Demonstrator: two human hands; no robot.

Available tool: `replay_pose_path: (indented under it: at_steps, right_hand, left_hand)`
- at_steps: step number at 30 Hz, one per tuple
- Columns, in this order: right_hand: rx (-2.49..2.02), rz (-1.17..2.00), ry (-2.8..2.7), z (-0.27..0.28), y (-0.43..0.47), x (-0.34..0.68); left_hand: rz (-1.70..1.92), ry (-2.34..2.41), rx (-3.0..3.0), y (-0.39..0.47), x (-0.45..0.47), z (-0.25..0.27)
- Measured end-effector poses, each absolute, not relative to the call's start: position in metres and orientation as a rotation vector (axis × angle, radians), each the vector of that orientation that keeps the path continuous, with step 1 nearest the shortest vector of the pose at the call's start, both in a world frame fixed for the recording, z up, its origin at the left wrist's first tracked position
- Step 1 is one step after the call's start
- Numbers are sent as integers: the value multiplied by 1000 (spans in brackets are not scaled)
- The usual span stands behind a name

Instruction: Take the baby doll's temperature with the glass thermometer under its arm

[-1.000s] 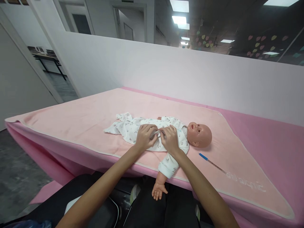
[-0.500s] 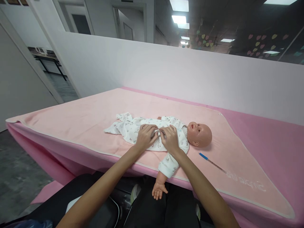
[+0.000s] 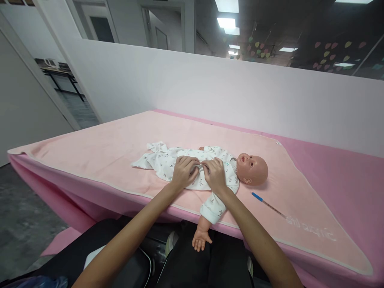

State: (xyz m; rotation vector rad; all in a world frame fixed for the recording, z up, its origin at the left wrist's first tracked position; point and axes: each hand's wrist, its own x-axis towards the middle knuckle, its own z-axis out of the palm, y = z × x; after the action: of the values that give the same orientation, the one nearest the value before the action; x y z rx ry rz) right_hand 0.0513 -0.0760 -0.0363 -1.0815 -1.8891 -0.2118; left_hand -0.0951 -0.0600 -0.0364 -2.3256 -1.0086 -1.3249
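A baby doll [image 3: 253,170] lies on its back, head to the right, dressed in a white patterned romper [image 3: 165,162]. My left hand [image 3: 183,172] and my right hand [image 3: 215,174] meet over its chest, fingertips almost touching. Both pinch the romper's front edge between thumb and fingers; the exact fastening under them is hidden. One doll arm [image 3: 202,236] hangs over the table's near edge toward my lap. The romper's empty-looking leg ends [image 3: 142,162] spread to the left.
A peach blanket [image 3: 105,148] covers the table over a pink cloth [image 3: 345,164]. Right of the doll lies a thin stick with a blue end [image 3: 257,196]. A white partition [image 3: 225,92] rises behind the table, with a mirror or window above it.
Almost nothing differs. My hands stay at the same spot on the romper, with only a slight shift of the fingers and of the camera view.
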Motion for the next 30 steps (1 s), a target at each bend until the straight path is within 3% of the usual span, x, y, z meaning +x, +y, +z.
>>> replay_pose_path:
  at_steps: [19,30]
  right_hand:
    - [-1156,-305,-1829,-38,-78,52]
    - [-1206,-330,-1757,-35,-80,52]
  left_hand:
    - [-1300,-1142,-2510,-59,-100,-34]
    - [-1451,-1475,-1870,-51,-109,-35]
